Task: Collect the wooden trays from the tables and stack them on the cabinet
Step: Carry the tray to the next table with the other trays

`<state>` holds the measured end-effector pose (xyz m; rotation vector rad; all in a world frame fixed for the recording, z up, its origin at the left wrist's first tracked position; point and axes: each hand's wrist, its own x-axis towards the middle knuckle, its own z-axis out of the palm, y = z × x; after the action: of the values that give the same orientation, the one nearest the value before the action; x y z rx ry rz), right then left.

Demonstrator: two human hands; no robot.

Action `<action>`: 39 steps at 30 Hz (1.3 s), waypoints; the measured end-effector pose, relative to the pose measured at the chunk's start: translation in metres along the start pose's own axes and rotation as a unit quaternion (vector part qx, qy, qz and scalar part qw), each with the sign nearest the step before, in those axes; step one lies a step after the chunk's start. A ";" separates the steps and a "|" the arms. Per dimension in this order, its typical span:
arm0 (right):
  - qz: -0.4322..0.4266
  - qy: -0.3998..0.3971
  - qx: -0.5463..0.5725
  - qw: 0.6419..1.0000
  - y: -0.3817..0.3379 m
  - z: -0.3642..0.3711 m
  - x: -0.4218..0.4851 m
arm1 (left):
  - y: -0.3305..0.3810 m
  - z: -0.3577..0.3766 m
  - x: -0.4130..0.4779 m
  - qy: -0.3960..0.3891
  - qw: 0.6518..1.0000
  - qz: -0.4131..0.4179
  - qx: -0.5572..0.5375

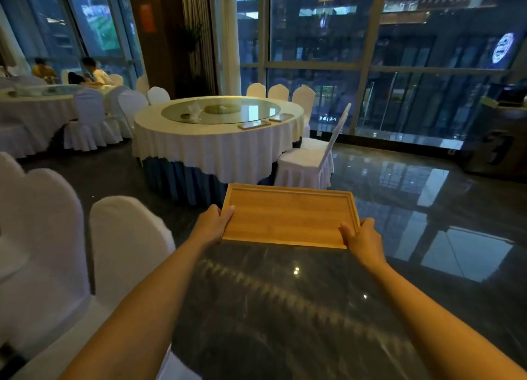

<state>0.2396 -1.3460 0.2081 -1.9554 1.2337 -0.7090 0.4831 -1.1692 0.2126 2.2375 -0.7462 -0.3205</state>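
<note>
A rectangular wooden tray (pixel 288 215) with a raised rim is held flat in front of me, above the dark floor. My left hand (pixel 212 223) grips its near left corner and my right hand (pixel 362 237) grips its near right corner, thumbs on top. Ahead stands a round table (pixel 216 148) with a white cloth and a glass turntable. Two more wooden trays, one (pixel 253 124) and another (pixel 281 118), lie on its right front edge. A dark cabinet (pixel 496 148) stands at the far right by the window.
White-covered chairs (pixel 309 157) stand around the round table, and two more (pixel 125 245) are close on my left. A second table (pixel 34 114) with seated people is at the far left. Glossy dark floor (pixel 399 208) spreads to the right, bounded by tall windows.
</note>
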 end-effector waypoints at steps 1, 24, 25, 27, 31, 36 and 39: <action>-0.006 0.001 0.007 1.000 -0.005 0.004 0.026 | 0.007 0.002 0.026 0.002 1.000 0.001 0.005; -0.062 -0.086 0.046 0.993 -0.052 0.189 0.629 | 0.082 0.120 0.593 0.031 0.996 -0.068 0.054; -0.067 -0.089 0.047 0.993 -0.057 0.199 0.651 | 0.083 0.120 0.617 0.036 0.995 -0.072 0.056; -0.076 -0.091 0.055 0.991 -0.066 0.222 0.692 | 0.081 0.121 0.663 0.039 0.994 -0.082 0.060; -0.053 -0.103 0.023 0.993 -0.083 0.280 0.778 | 0.063 0.127 0.759 0.036 0.993 -0.099 0.054; -0.053 -0.117 0.002 0.992 -0.110 0.375 0.905 | 0.030 0.138 0.900 0.035 0.993 -0.107 0.023; -0.061 -0.130 0.004 0.990 -0.136 0.429 0.979 | 0.020 0.133 0.989 0.037 0.993 -0.112 0.016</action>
<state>1.0201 -2.0855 0.1345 -2.0544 0.9593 -0.4975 1.2077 -1.8512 0.1329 2.3550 -0.4654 -0.3338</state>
